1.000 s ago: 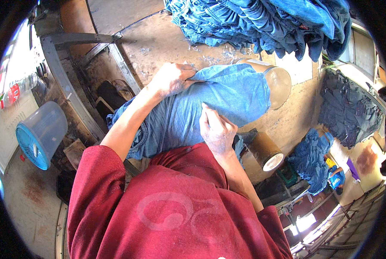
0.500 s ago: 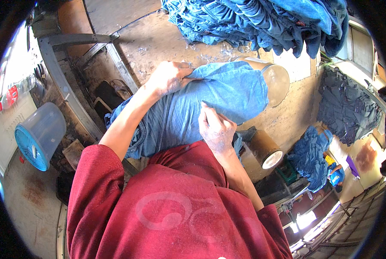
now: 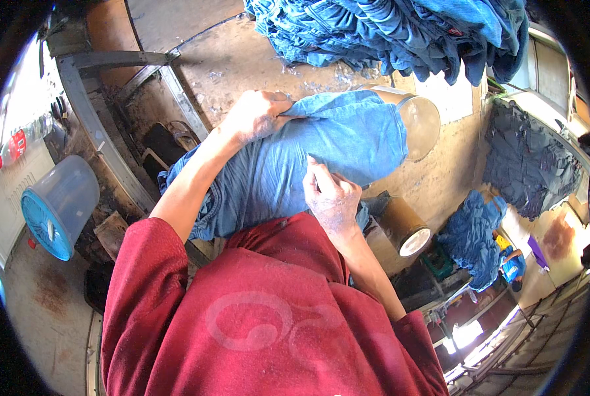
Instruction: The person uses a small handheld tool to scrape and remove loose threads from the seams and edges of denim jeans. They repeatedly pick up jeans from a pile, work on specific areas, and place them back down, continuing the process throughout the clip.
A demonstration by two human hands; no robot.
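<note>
A pair of blue jeans [image 3: 268,178] lies stretched over a round, drum-like form, and the form's pale end shows beyond the cloth. On the far edge of the denim, my left hand [image 3: 258,117] is closed and grips a fold between thumb and fingers. My right hand [image 3: 333,198] rests lower on the same cloth, its fingers pinched together. A small dark tip shows at those fingertips, too small to name. Bunched denim lies under my left forearm.
A large heap of blue denim [image 3: 394,33] hangs at the back. A second brown cylinder [image 3: 404,228] juts out at right. Further right are a blue denim pile [image 3: 473,231], dark cloth [image 3: 532,158] and another person [image 3: 514,267]. A clear tub [image 3: 60,208] stands left, beside a metal frame [image 3: 103,138].
</note>
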